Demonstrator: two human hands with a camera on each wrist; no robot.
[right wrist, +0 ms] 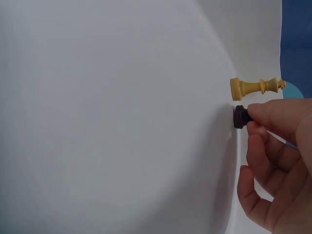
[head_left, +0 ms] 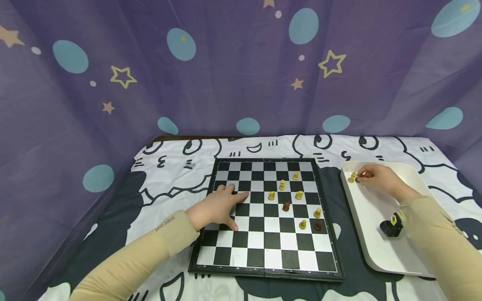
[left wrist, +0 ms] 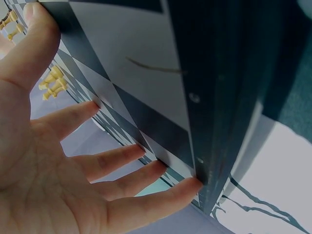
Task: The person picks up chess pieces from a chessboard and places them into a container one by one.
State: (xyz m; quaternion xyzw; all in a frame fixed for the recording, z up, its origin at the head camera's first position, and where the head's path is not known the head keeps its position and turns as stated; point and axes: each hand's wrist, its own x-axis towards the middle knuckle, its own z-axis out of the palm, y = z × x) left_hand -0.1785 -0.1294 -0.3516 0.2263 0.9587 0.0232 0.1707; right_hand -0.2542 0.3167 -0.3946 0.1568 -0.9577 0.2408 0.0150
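My right hand (head_left: 380,179) pinches a dark chess piece (right wrist: 239,117) between thumb and fingers at the far left corner of the white tray (head_left: 376,251). The piece's base touches or nearly touches the tray floor; its top is hidden by the fingers. Beside it a yellow king (right wrist: 253,87) stands upright in the tray. My left hand (head_left: 218,205) rests with spread fingers on the left side of the black-and-white chessboard (head_left: 271,240), its fingertips touching the squares. In the left wrist view nothing lies in its palm (left wrist: 53,190).
On the board's right half stand several yellow pieces, among them a pawn (head_left: 303,224), and two dark pieces (head_left: 286,207). A small black object (head_left: 391,225) shows beside the right cuff. A patterned cloth (head_left: 180,167) covers the table; a purple curtain (head_left: 233,96) hangs behind.
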